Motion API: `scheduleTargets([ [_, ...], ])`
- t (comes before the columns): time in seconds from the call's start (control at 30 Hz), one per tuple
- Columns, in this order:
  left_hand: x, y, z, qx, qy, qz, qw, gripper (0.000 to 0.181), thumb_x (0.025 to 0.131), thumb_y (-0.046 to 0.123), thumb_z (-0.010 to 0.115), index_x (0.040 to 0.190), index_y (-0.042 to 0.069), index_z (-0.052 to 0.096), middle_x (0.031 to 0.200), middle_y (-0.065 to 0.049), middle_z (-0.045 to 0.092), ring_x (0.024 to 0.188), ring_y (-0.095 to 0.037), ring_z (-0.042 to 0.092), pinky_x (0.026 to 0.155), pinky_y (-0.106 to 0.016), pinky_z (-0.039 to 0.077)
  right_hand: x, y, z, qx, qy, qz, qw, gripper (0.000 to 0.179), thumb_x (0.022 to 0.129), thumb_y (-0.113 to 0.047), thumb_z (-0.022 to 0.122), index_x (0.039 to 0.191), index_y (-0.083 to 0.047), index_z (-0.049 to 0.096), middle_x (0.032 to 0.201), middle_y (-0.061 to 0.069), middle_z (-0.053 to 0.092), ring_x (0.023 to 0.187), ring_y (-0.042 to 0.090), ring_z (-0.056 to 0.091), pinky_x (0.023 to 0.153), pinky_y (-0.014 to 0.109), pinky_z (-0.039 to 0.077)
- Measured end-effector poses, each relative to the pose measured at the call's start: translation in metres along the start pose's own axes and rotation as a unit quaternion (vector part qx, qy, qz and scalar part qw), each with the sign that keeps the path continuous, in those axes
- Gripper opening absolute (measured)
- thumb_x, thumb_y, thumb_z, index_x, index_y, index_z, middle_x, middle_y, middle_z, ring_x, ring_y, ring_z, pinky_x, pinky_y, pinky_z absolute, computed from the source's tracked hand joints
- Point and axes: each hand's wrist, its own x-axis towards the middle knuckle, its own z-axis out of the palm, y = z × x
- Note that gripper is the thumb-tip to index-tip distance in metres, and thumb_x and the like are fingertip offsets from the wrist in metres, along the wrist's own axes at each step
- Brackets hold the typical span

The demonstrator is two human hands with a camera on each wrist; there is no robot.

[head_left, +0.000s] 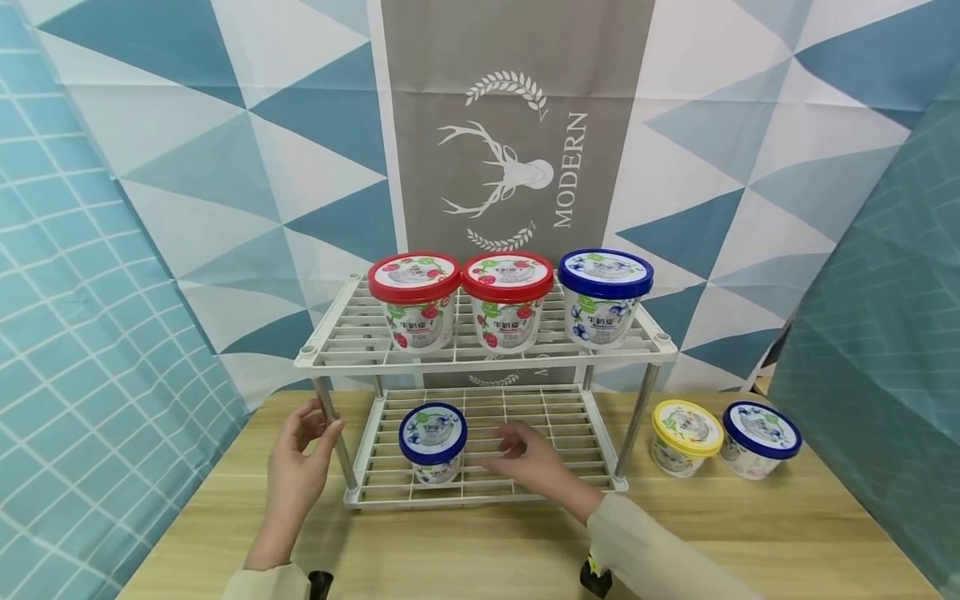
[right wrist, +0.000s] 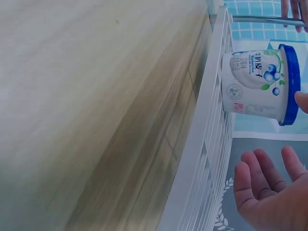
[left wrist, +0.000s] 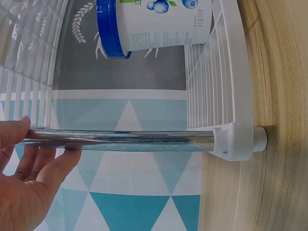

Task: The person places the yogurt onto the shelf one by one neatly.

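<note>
My left hand [head_left: 298,467] holds the front left metal post [left wrist: 120,139] of a white two-tier rack [head_left: 487,367], thumb on one side and fingertips on the other. A small yogurt tub with a blue lid [head_left: 432,444] stands upright on the lower tier, left of the middle; blueberries are printed on its side in the right wrist view. Just right of this tub is my right hand [head_left: 528,458], fingers loosely bent and holding nothing. In the right wrist view its thumb overlaps the lid's edge; I cannot tell whether they touch.
On the upper tier stand two red-lidded tubs [head_left: 507,300] and a blue-lidded tub [head_left: 604,296] in a row. A yellow-lidded tub [head_left: 686,437] and another blue-lidded tub [head_left: 760,438] sit on the wooden table [head_left: 465,550], right of the rack. A patterned cloth [head_left: 322,125] hangs behind.
</note>
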Motion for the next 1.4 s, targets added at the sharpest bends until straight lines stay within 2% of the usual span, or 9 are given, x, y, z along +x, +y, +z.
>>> scheduleTargets([
  [0.2,0.000,0.003,-0.002,0.001,0.002,0.013,0.9999,0.033,0.088,0.007,0.064,0.120,0.004,0.055,0.092,0.017,0.059,0.079,0.015,0.051,0.066,-0.004,0.044,-0.015,-0.001,-0.011,0.023,0.029,0.005,0.9993,0.048,0.080,-0.031,0.072,0.114,0.001,0.058,0.099,0.009,0.062,0.086,0.015,0.057,0.072,0.027,0.048],
  [0.37,0.000,0.002,-0.001,0.002,0.000,0.004,1.0000,0.033,0.087,0.007,0.065,0.119,0.005,0.055,0.088,0.027,0.053,0.079,0.014,0.052,0.065,-0.004,0.045,-0.028,0.001,-0.023,0.023,0.044,0.034,0.9982,0.044,0.080,-0.032,0.072,0.111,-0.003,0.059,0.098,0.006,0.061,0.085,0.014,0.055,0.072,0.026,0.047],
  [0.8,0.002,0.001,0.000,0.008,0.003,-0.004,1.0000,0.034,0.088,0.008,0.064,0.120,0.006,0.055,0.086,0.026,0.053,0.078,0.014,0.051,0.064,-0.003,0.044,-0.048,0.011,-0.059,0.019,0.093,0.057,0.9938,0.037,0.081,-0.025,0.072,0.108,-0.003,0.060,0.094,0.005,0.062,0.080,0.012,0.057,0.069,0.022,0.049],
  [1.07,0.002,0.001,0.001,0.009,0.005,-0.007,0.9999,0.034,0.087,0.006,0.064,0.121,0.006,0.055,0.085,0.029,0.052,0.077,0.015,0.051,0.064,-0.003,0.044,-0.064,0.013,-0.077,0.013,0.096,0.062,0.9934,0.042,0.081,-0.027,0.072,0.110,0.001,0.058,0.098,0.008,0.063,0.081,0.013,0.058,0.068,0.022,0.050],
  [1.3,0.001,0.003,0.001,0.007,0.000,-0.009,0.9999,0.035,0.088,0.009,0.064,0.122,0.006,0.054,0.086,0.029,0.052,0.078,0.015,0.051,0.063,-0.004,0.044,-0.078,0.019,-0.094,0.007,0.117,0.099,0.9881,0.039,0.083,-0.028,0.071,0.108,-0.001,0.058,0.096,0.007,0.062,0.081,0.011,0.056,0.067,0.021,0.048],
  [1.4,0.001,0.003,0.001,0.005,0.002,-0.007,1.0000,0.034,0.088,0.008,0.064,0.121,0.006,0.054,0.085,0.030,0.052,0.077,0.015,0.051,0.063,-0.004,0.044,-0.084,0.022,-0.100,0.005,0.123,0.099,0.9875,0.039,0.084,-0.025,0.070,0.109,0.001,0.057,0.095,0.008,0.063,0.080,0.010,0.056,0.067,0.021,0.048],
])
